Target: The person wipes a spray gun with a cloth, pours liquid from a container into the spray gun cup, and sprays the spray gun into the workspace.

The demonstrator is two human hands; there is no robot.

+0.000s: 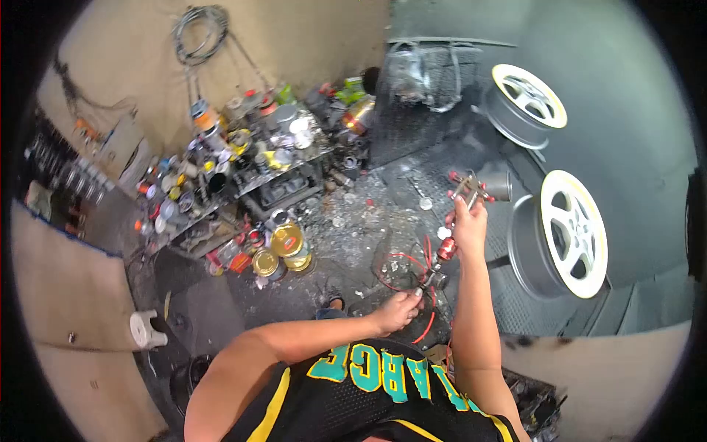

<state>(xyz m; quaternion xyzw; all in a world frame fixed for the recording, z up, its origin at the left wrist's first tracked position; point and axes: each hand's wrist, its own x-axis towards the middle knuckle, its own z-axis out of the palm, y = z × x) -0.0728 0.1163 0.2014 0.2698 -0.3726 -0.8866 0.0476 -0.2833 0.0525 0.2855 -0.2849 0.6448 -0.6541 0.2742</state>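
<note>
My right hand (pixel 469 227) is wrapped round the handle of a spray gun (pixel 468 188) with red knobs and a grey cup (pixel 498 186) on its side. Below the grip hangs a red fitting (pixel 447 248), joined to a dark metal coupling (pixel 430 278). Closed on the lower end of that coupling is my left hand (pixel 398 312). A thin red air hose (pixel 428 324) runs down from there and loops near the floor. Two wheel rims stand right of the gun: a nearer one (pixel 573 234) and a farther one (pixel 532 97), both with pale faces and yellowish edges.
A cluttered bench (pixel 283 173) on the left carries several cans and bottles. Gold paint tins (pixel 286 240) stand on the stained floor before it. A white stool (pixel 148 330) is at far left, and a coiled cable (pixel 200 35) hangs on the wall.
</note>
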